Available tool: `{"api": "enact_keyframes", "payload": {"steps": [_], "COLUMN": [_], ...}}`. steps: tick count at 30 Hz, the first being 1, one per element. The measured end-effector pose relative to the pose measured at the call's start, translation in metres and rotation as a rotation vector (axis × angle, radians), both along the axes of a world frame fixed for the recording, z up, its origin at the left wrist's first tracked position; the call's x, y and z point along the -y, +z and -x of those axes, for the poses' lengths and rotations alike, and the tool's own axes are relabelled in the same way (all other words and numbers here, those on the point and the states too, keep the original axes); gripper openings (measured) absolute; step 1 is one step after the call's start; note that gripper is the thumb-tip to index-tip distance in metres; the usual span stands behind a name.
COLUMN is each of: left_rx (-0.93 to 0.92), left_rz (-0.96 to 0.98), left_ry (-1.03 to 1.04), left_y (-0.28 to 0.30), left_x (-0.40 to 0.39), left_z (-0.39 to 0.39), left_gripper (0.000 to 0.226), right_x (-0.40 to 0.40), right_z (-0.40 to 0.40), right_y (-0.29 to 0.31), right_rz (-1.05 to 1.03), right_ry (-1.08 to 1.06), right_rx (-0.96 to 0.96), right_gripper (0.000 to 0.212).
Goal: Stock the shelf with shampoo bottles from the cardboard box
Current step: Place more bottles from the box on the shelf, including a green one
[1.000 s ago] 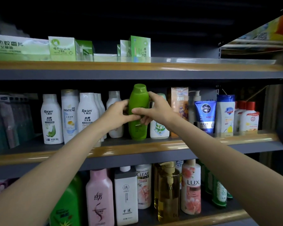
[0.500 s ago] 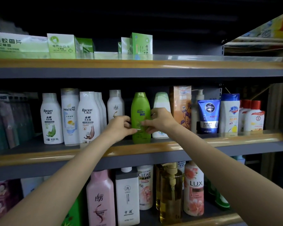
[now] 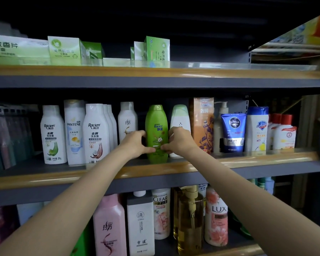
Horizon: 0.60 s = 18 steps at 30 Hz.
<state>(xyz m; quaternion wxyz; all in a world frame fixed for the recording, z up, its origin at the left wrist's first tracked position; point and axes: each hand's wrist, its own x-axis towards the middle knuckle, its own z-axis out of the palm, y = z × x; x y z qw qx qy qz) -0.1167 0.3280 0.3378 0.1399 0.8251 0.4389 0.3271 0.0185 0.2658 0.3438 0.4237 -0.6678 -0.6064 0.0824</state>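
Green plastic is what we watch: the green bottle [image 3: 156, 133], tilted with its back to us a second ago, now stands upright on the middle shelf [image 3: 229, 163] with its label turned outward. By our judgement the placing is done and only squaring remains before we go back to the cardboard box, which is out of view. Going left to right, the white bottle [image 3: 127, 121] stands just beside our left hand [image 3: 135, 143], whose thumb and fingers press the green bottle's left flank. The bottle stands between the hands, near the shelf's front lip. Our right hand [image 3: 179, 142] grips its right flank, partly covering the pale-capped bottle [image 3: 180, 115] behind. Both hands are clamped on it, thumbs nearly meeting.
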Motion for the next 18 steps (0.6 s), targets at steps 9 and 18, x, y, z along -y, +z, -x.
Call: {"api": "enact_keyframes", "payload": {"steps": [9,18], "left_rx": [-0.004,0.183], "left_rz": [0.014,-0.756], "left_ry": [0.051,-0.052], "left_y": [0.001,-0.017], "left_x": [-0.008,0.077], "left_z": [-0.006,-0.012], "left_gripper": [0.046,0.018], "right_x": [-0.009,0.057], "right_z": [0.005,-0.021], "right_y": [0.002,-0.013], "right_rz": [0.028,-0.354], "right_ry": [-0.092,-0.042], "right_rx": [0.138,0.182], "right_gripper": [0.043,0.016]}}
